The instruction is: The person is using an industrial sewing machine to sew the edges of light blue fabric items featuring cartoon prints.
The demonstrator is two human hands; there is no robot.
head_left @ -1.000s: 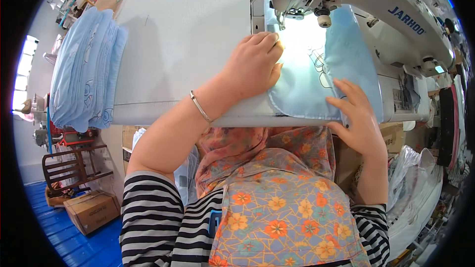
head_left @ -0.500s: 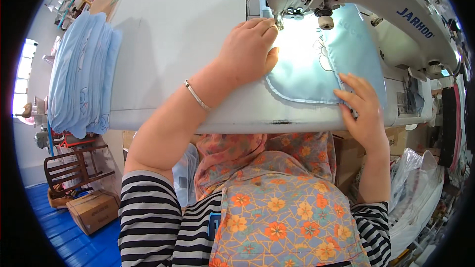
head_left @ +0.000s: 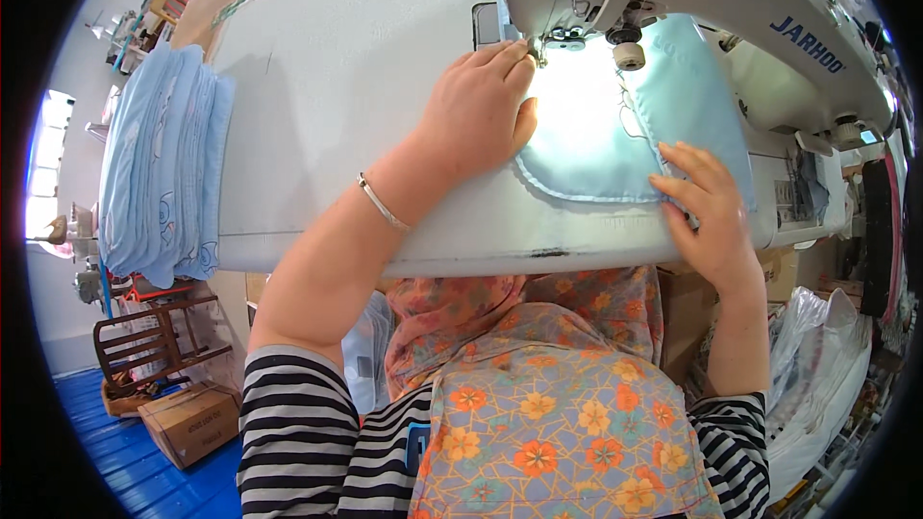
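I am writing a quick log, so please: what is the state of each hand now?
Left hand: at the left edge of the printed light-blue fabric; grip cannot be told.
Right hand: open, fingers spread on the fabric.

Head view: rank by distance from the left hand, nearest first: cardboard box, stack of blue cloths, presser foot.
1. Presser foot: just right of the left hand.
2. Stack of blue cloths: well to the left, on the tabletop.
3. Cardboard box: lower left, down on the floor.
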